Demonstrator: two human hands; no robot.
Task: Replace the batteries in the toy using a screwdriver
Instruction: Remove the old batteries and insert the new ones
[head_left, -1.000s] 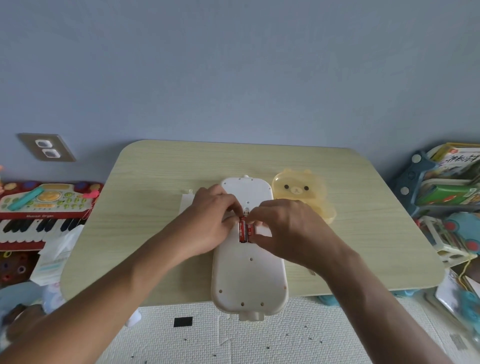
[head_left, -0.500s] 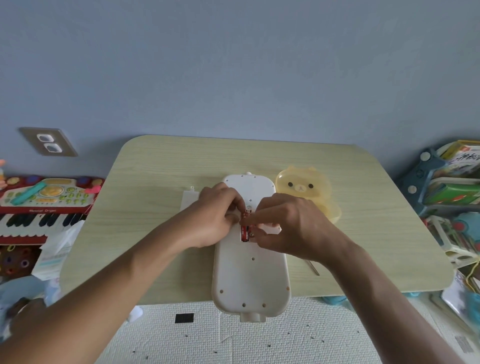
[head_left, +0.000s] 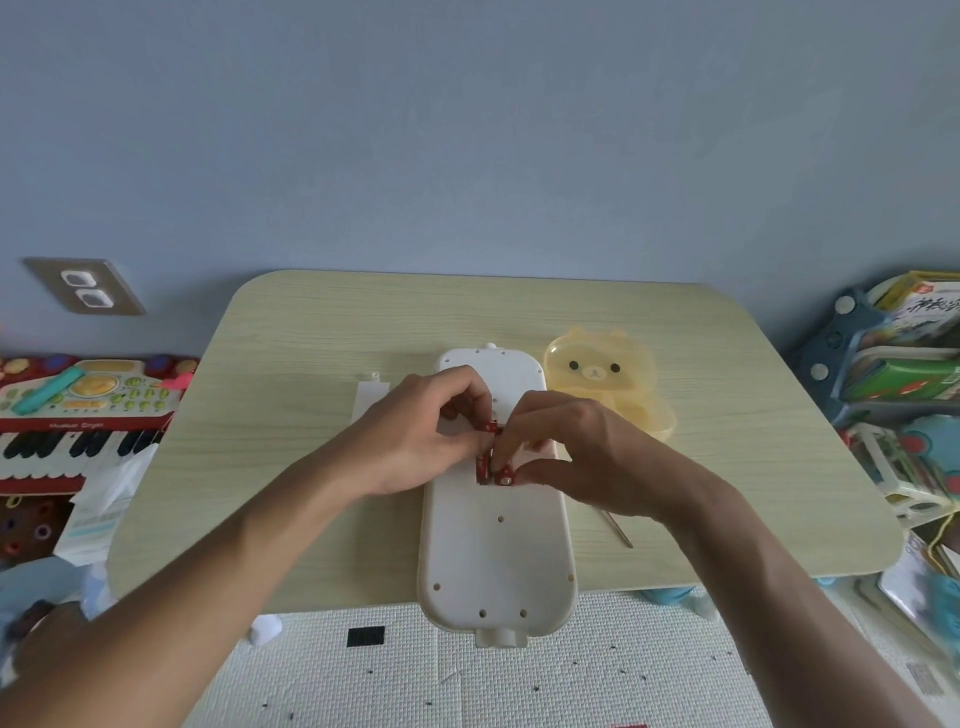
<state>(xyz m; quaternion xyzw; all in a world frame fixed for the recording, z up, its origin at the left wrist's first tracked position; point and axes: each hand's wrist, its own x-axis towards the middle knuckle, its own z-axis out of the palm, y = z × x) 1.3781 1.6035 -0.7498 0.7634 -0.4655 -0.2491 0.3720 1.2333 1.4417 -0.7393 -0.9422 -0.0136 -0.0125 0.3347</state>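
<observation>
A long white toy (head_left: 496, 561) lies back-up on the wooden table (head_left: 311, 364), its near end past the table's front edge. Red batteries (head_left: 488, 465) sit in the open compartment at its middle. My right hand (head_left: 576, 457) pinches one red battery (head_left: 505, 475) between thumb and fingers, its near end lifted. My left hand (head_left: 415, 441) presses fingertips on the batteries from the left. The white compartment cover (head_left: 370, 397) lies left of the toy. A screwdriver shaft (head_left: 618, 530) shows under my right wrist.
A translucent yellow bear-shaped box (head_left: 608, 384) stands right of the toy. A toy keyboard (head_left: 78, 415) sits on the floor at left, and a blue shelf with books (head_left: 904, 353) at right. A wall socket (head_left: 85, 287) is at the back left.
My right hand's fingers shifted on the battery, and its near end now sticks up from the compartment. The left hand stays pressed at the compartment. The head view shifted slightly.
</observation>
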